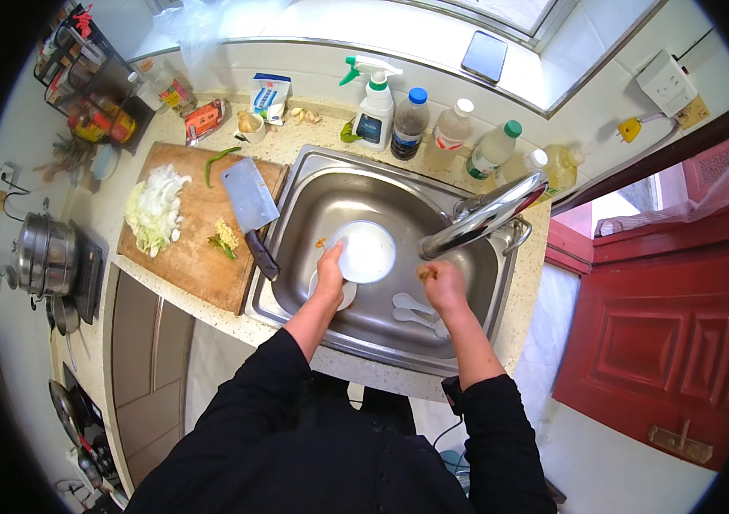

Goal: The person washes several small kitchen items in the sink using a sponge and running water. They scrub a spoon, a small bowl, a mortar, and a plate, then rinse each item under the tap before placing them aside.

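Note:
My left hand (328,276) grips the rim of a white bowl (368,252), held tilted over the stainless-steel sink (390,186). Beneath that hand, another white dish (348,297) lies partly hidden in the basin. My right hand (447,286) is closed around a small brownish wad (427,272), perhaps a scrubber, just below the tip of the chrome faucet (483,215). Two white spoons (413,315) rest on the sink floor near my right wrist. A bit of orange food scrap (321,243) sits left of the bowl.
Left of the sink, a wooden cutting board (204,212) carries a cleaver (250,196), shredded cabbage (156,209), chopped garlic (226,234) and a green chili (217,164). A spray bottle (374,115) and several plastic bottles (451,132) line the back edge. A red door (666,327) stands at right.

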### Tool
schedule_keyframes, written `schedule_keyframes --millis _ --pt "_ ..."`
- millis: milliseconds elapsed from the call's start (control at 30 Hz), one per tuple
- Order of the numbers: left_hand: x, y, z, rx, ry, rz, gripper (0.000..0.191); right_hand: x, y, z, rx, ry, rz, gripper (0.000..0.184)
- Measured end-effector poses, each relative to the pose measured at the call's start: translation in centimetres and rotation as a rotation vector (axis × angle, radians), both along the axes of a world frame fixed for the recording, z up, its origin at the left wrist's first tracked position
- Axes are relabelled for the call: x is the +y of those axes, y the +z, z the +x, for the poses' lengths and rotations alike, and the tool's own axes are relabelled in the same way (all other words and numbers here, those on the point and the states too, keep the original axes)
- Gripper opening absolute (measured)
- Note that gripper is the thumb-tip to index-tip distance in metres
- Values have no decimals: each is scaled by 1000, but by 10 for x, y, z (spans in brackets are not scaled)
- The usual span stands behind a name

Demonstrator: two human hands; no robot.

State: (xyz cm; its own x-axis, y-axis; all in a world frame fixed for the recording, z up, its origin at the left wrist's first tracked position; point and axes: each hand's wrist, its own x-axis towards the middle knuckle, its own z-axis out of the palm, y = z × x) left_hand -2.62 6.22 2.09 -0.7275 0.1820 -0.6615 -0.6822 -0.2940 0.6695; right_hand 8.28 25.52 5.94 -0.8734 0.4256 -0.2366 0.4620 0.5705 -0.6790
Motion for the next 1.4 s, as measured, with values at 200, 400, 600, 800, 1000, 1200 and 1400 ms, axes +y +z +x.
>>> schedule_keyframes --millis 200,400,600,800,1000,1200,1400 --pt "16 -15 23 -519 105 448 47 -31 -6 -36 517 -302 -526 20" --pt "32 -10 19 -499 131 346 45 -58 20 -12 572 294 -98 32" --pt "42 -2 15 -532 179 511 46 -29 27 -25 782 246 57 29" --pt "31 14 23 -434 -23 597 65 -5 38 -45 661 87 -121 27" --pt "16 25 29 -352 -239 554 67 -2 46 -47 386 -181 -457 22" --pt "4 14 19 -442 -185 555 66 -20 57 -37 544 -98 -347 21" --pt "0 16 23 -440 -204 384 65 -17 54 -40 446 -105 -264 18"
